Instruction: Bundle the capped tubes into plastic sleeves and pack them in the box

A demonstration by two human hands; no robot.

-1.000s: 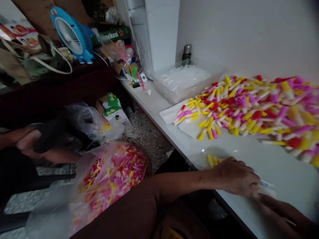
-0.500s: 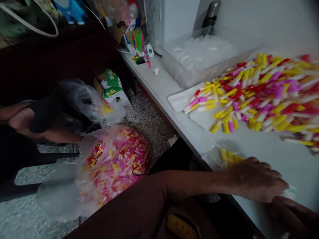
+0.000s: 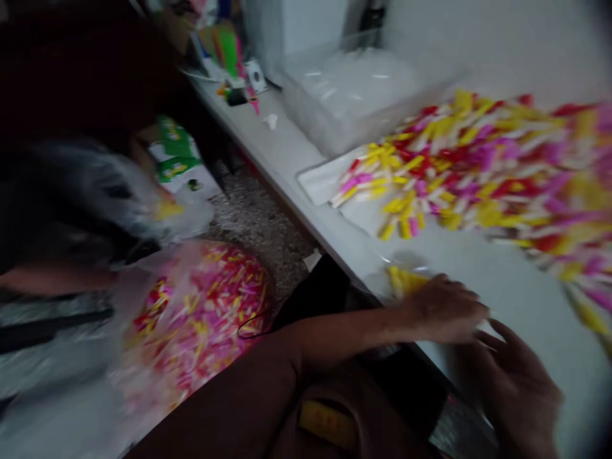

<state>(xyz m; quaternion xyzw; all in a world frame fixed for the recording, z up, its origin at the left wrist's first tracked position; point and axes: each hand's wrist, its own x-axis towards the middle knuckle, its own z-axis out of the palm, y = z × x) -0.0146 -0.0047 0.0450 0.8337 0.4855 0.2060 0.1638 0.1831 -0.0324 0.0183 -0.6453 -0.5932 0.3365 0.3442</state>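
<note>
Head view, smeared by motion: a small bag of yellow tubes [image 3: 406,280] lies near the edge of the white surface [image 3: 521,299], and my left hand [image 3: 444,312] sits just beside it, its fingers [image 3: 471,312] curled downward. The blur stops me telling whether they are clamped on anything. My right hand [image 3: 516,395] is at lower right, close to the left, with its fingers [image 3: 497,338] spread apart.

Beyond them, a wide heap of yellow, pink, red and white tubes [image 3: 478,172] covers the surface, its near end on a white tray [image 3: 320,182]. Behind the heap, a transparent plastic bin [image 3: 354,95] stands in the way of the white wall [image 3: 502,44]. Below the edge, a bulging plastic bag of tubes [image 3: 201,319] sits against my brown garment [image 3: 215,408], beside a co-worker's forearm [image 3: 48,280]. Farther off, a green-and-white box [image 3: 174,153] stands above the speckled terrazzo floor [image 3: 253,217].
</note>
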